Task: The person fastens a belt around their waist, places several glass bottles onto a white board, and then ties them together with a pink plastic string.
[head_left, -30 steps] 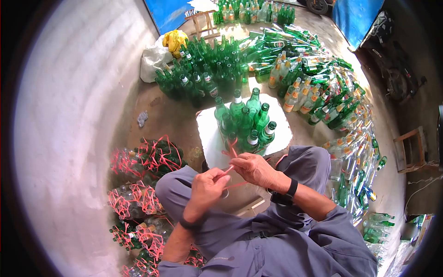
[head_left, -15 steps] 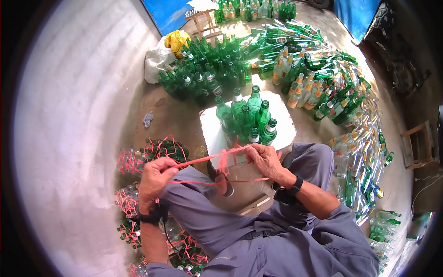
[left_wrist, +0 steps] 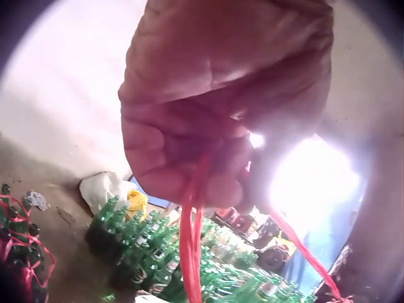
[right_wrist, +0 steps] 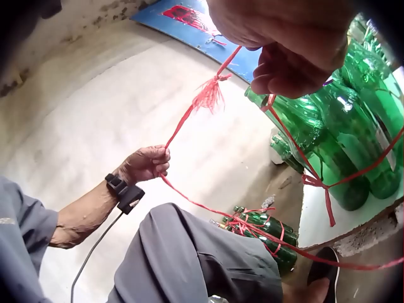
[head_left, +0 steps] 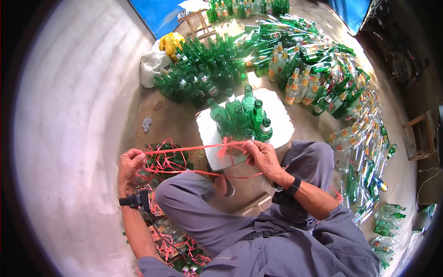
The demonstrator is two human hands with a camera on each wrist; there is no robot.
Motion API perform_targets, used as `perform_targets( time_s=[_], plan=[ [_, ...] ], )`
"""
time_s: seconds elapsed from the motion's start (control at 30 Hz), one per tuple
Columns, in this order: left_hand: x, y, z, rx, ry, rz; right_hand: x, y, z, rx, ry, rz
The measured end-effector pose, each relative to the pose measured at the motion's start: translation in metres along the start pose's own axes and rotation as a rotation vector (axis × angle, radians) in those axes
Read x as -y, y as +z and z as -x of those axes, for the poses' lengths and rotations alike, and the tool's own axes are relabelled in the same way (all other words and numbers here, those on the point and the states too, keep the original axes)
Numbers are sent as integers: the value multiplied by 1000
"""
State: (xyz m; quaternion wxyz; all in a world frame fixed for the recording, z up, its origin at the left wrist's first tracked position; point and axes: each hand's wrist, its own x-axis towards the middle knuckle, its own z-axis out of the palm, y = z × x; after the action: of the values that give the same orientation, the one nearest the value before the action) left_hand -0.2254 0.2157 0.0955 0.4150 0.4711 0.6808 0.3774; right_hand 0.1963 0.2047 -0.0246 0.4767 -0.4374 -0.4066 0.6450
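Note:
My left hand (head_left: 129,168) is out to the left and grips red plastic twine (head_left: 189,148). The twine runs taut across to my right hand (head_left: 264,159), whose fingers pinch it near the bottles. A second strand hangs lower between the hands. A frayed knot (right_wrist: 211,95) shows on the stretched length in the right wrist view. Several green glass bottles (head_left: 240,115) stand upright in a cluster on a white-topped block (head_left: 281,117). Twine crosses the lower part of these bottles, with a small knot (right_wrist: 324,185) at their side. In the left wrist view, twine (left_wrist: 192,246) hangs from the curled fingers.
Bundles of bottles tied with red twine (head_left: 168,161) lie on the floor at left. Green bottles (head_left: 198,69) stand behind the block, near a white sack (head_left: 153,69). A large pile of loose bottles (head_left: 350,101) curves along the right. My knees flank the block's near side.
My left hand has moved far left from beside the right hand, drawing the twine out long and straight. The right hand has shifted slightly right and still holds the twine near the bottles.

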Motion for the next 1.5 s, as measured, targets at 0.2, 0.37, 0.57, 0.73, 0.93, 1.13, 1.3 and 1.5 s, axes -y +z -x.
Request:
perform_targets(
  time_s=[0.2, 0.37, 0.57, 0.73, 0.93, 1.13, 1.3, 1.5],
  plan=[
    [-30, 35, -19, -1, 69, 262, -1, 0, 1, 2, 33, 10],
    [-89, 107, -44, 3, 222, 72, 2, 0, 3, -20, -65, 52],
    [-109, 181, -85, 211, 300, 187, 4, -4, 11, -71, -118, 25],
    [-104, 238, -117, 282, 405, 175, 11, -12, 10, -146, -127, 18],
    [-101, 274, -150, 210, 499, -213, 4, -20, 5, -216, -98, -44],
    [-94, 301, -168, 159, 576, -601, 13, -23, 0, -315, -84, -195],
    [-100, 304, -168, 178, 584, -888, 9, -38, -10, -448, 33, -392],
    [-90, 282, -187, 151, 461, -877, -3, -49, -24, -504, 189, -534]
  ],
)
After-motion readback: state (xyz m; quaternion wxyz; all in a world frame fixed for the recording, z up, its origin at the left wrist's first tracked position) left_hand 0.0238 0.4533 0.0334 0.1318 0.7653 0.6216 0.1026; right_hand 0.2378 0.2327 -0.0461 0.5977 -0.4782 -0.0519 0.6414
